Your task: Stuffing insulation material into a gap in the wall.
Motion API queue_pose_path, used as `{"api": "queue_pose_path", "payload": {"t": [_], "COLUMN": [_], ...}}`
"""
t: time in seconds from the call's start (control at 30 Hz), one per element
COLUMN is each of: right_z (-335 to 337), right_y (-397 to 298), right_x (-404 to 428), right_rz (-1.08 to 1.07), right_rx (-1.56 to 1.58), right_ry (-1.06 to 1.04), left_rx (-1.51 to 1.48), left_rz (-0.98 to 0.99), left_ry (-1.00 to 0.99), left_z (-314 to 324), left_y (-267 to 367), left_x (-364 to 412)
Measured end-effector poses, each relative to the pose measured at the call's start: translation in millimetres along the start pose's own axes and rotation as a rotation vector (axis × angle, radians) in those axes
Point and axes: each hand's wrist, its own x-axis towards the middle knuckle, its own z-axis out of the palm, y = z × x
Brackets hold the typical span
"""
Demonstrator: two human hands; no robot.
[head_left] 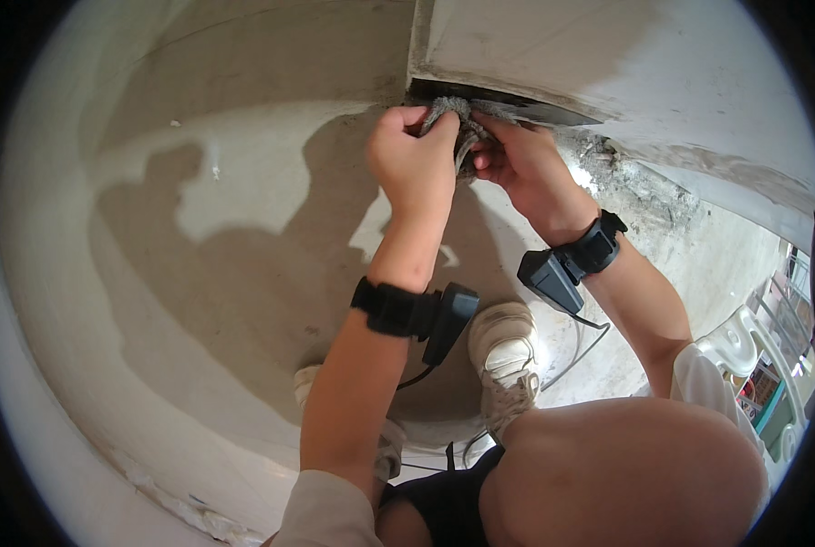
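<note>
A grey, fuzzy cloth [452,109] is bunched up between my two hands, close to the lower edge of a white panel [551,48]. My left hand [418,161] pinches it between thumb and fingers. On the other side, my right hand [534,174] grips it with curled fingers. Part of the bundle hangs below the fingertips, and the fingers hide some of it. Just beyond the hands, a dark strip [503,99] runs along the panel's bottom edge.
Grey-black grime [643,181] marks the surface right of my hands. My white shoe [506,349] rests on the pale floor [243,205]. Black devices [452,321] are strapped to both wrists, trailing cables [592,335]. A white plastic openwork frame [749,335] stands at the right.
</note>
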Motion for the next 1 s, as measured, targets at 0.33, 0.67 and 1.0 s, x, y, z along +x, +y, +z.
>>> {"api": "queue_pose_path", "payload": {"t": [0.33, 0.67, 1.0], "right_z": [-2.9, -7.7, -22.1], "right_y": [7.3, 8.9, 9.0], "right_x": [8.0, 7.8, 11.1], "right_rz": [0.019, 0.113, 0.129], "right_rx": [-0.045, 0.051, 0.079], "right_ry": [-0.014, -0.035, -0.071], "left_rx": [0.057, -0.002, -0.056], "left_rz": [0.034, 0.002, 0.012], "left_ry": [-0.015, -0.028, -0.027], "left_z": [-1.3, -2.7, 0.4], "left_y": [2.8, -2.0, 11.4], "left_x": [4.0, 6.9, 0.8]}}
